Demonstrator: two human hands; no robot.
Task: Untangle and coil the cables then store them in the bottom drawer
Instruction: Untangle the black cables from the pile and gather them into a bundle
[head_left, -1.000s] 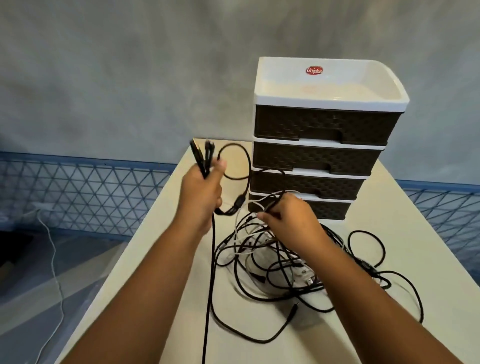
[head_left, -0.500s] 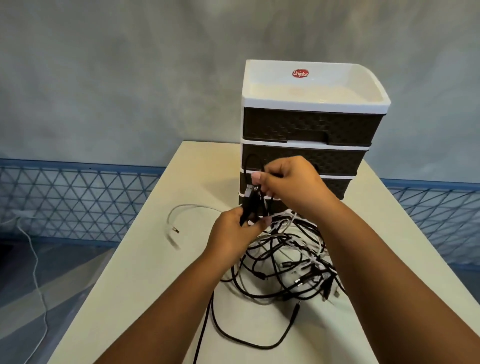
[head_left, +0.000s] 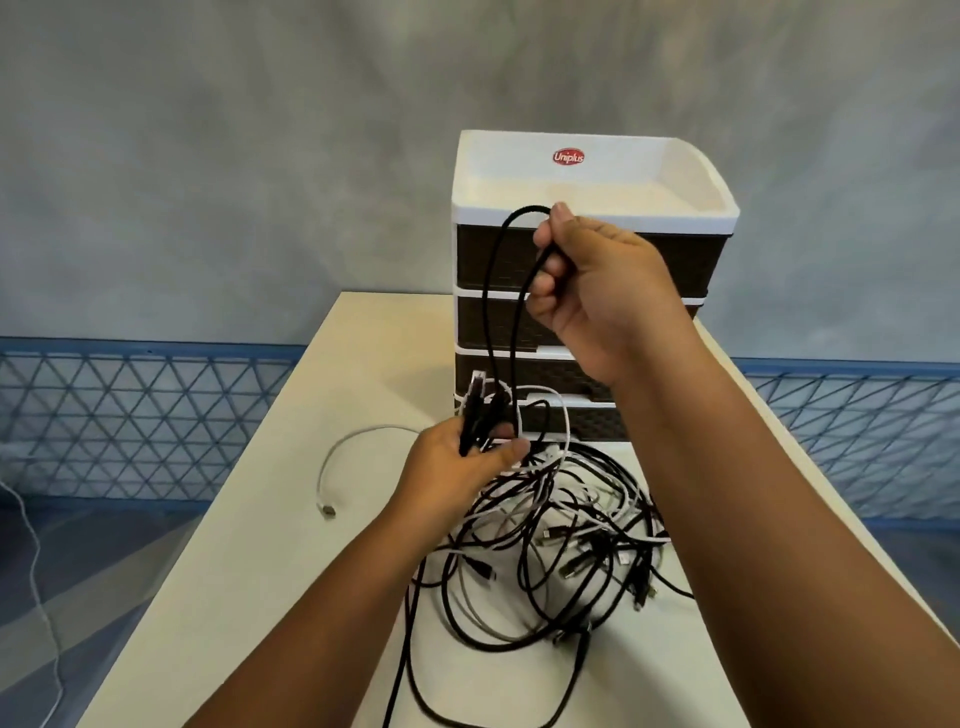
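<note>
The cable tangle (head_left: 561, 540) lies right against the bottom drawer (head_left: 576, 421) of the drawer unit (head_left: 592, 260), blocking its front. Bare bench (head_left: 249, 571) lies open on the left, crossed only by a loose white cable (head_left: 343, 457). The right hand (head_left: 597, 291) holds a black loop (head_left: 504, 291) before the upper drawers.

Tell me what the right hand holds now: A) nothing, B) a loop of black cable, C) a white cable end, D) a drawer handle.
B: the right hand is raised before the drawer unit, fingers curled round a black cable looping down to the left hand.
</note>
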